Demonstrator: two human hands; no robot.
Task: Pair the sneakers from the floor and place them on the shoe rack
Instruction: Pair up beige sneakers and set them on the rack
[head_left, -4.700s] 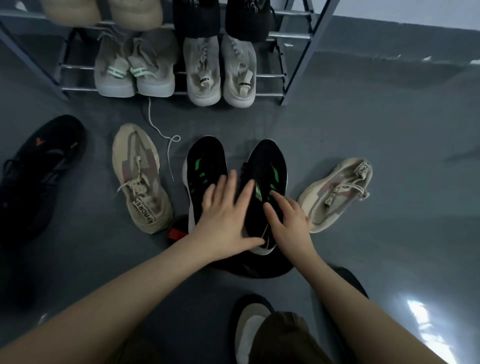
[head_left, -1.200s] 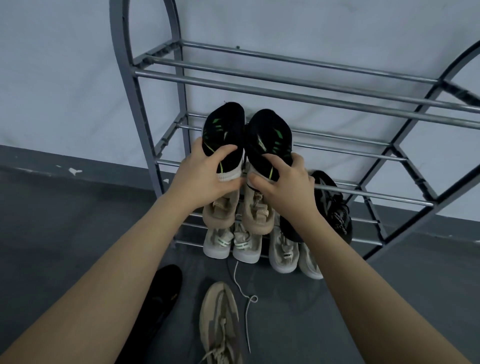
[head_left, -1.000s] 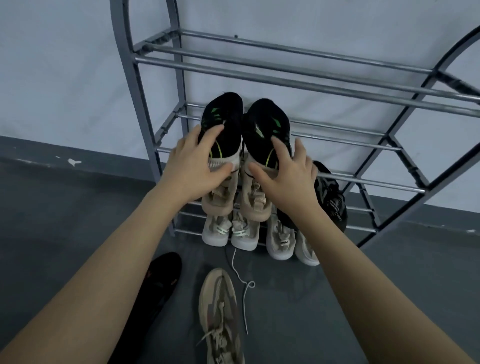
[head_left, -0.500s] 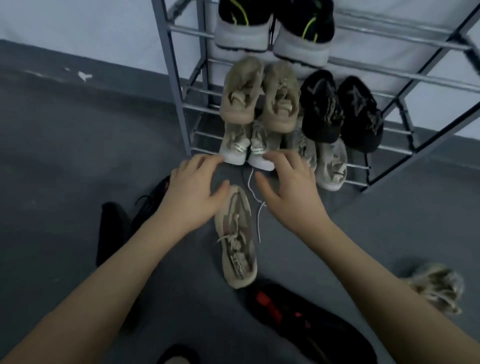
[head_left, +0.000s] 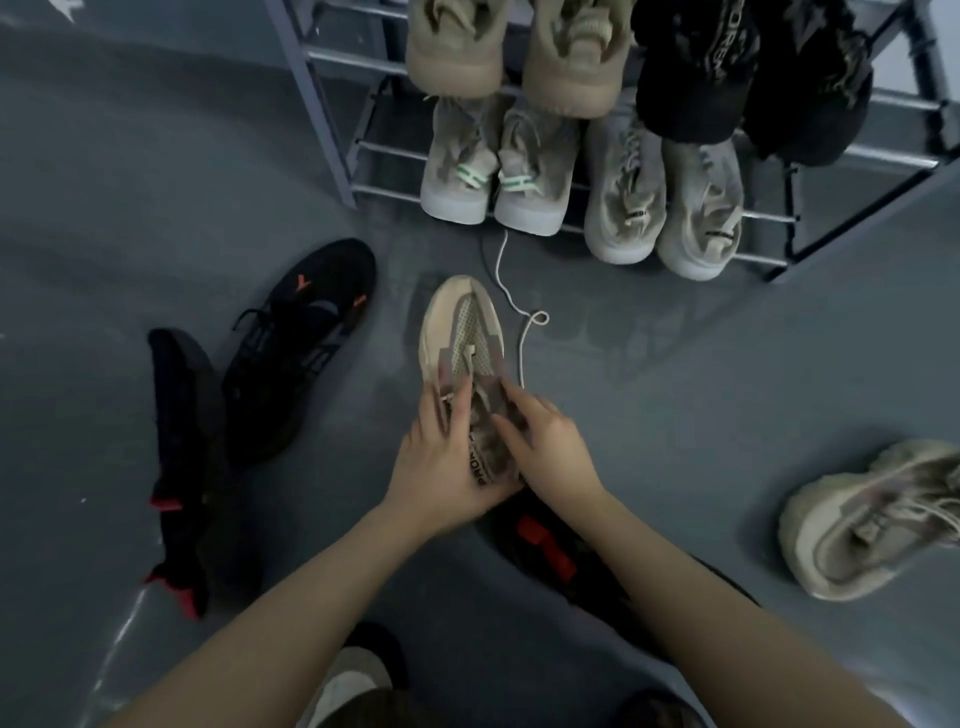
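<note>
With the black pair racked, we've dropped our left hand (head_left: 441, 467) and right hand (head_left: 545, 447) to grip the beige sneaker (head_left: 465, 358), its mate (head_left: 872, 514) next.

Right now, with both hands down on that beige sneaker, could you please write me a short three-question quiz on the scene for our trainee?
1. True or false: the left hand and the right hand are both on the beige sneaker on the floor.
2. Where does the likely mate, the other beige sneaker, lie? A) on the shoe rack B) on the floor at the far right C) under the black sneaker with orange marks
3. Fill in: the loose white lace trails from the rack's bottom row onto the ____.

Key: 1 true; 2 B; 3 floor.
</note>
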